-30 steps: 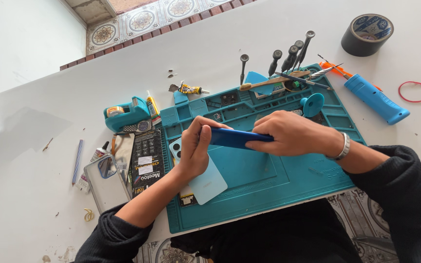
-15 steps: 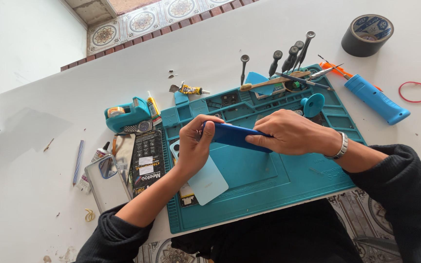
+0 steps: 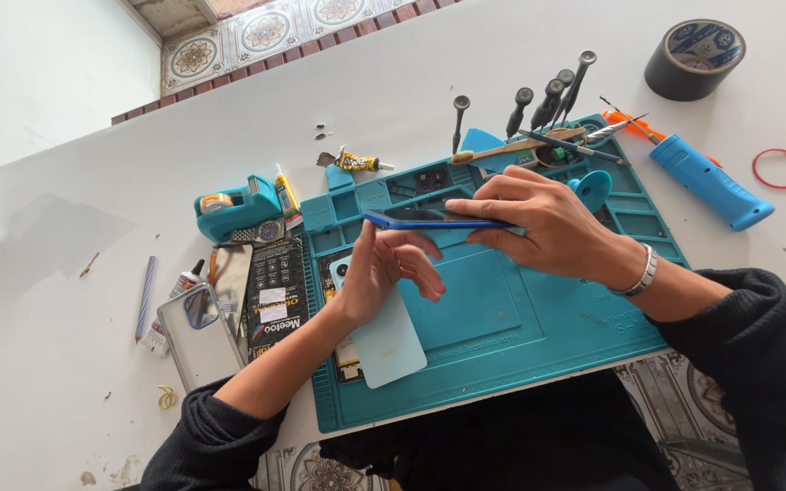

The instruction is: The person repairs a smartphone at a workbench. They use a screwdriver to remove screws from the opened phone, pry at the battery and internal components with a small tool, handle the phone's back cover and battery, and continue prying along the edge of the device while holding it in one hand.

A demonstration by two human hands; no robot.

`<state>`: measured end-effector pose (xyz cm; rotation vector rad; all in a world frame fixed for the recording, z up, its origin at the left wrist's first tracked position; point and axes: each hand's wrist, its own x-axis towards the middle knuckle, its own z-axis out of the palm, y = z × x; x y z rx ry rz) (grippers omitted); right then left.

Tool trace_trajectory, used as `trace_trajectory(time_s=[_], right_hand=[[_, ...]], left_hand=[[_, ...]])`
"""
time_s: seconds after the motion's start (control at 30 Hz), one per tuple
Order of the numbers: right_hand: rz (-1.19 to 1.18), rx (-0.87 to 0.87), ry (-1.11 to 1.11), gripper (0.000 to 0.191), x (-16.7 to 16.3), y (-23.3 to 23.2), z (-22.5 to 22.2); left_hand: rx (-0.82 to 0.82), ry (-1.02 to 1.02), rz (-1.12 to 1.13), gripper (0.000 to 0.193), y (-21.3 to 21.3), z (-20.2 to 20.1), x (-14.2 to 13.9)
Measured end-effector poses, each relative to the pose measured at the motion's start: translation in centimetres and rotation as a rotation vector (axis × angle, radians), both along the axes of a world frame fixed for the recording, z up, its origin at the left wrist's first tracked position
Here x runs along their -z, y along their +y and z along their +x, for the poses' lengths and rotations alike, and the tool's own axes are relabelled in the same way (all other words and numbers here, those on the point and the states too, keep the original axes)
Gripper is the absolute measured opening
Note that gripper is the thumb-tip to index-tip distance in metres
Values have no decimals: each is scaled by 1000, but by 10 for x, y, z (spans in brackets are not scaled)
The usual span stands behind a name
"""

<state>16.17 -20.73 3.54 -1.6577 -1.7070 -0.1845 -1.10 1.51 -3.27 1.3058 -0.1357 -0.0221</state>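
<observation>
Both hands met over the teal mat [image 3: 539, 364], with a blue phone [image 3: 411, 219] held edge-on between them. The right hand [image 3: 548, 227] clamped the phone's right end, fingers spread along its top edge and thumb beneath, so that the body stayed level above the mat. The left hand [image 3: 388, 268] came up from below, its thumb pressed against the phone's underside near the left end while the other fingers curled loosely, closed on nothing else that could be seen. To do this step well, it seemed wise to keep the right-hand grip firm and steady while the left thumb worked with light, even pressure along the edge, not forcing any one spot.

Directly under the left wrist lay a pale blue back cover [image 3: 393, 341], close enough to be knocked. Beyond the right hand's fingers stood a row of screwdrivers [image 3: 548, 100] and a small blue suction cup [image 3: 590, 189]. Farther right of the grip lay a blue tool handle [image 3: 711, 182], a roll of dark tape [image 3: 693, 59] and a red rubber band [image 3: 780, 168]. Left of the grip sat a tape dispenser [image 3: 234, 205], a glue tube [image 3: 357, 163] and a black box [image 3: 277, 295].
</observation>
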Motion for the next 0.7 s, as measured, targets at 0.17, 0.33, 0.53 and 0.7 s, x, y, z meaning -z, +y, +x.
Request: trace_trajectory(time_s=[0.17, 0.33, 0.53, 0.7], right_hand=[[-33, 68, -68, 47, 4, 2, 0], [-13, 85, -114, 49, 5, 1, -5], [-31, 139, -245, 51, 5, 0, -11], [-92, 191, -243, 56, 0, 1, -13]], left_hand=[[-26, -81, 105, 94, -4, 0, -10], [-67, -108, 147, 80, -9, 0, -15], [-169, -54, 201, 50, -15, 0, -16], [-178, -47, 146, 40, -17, 0, -18]])
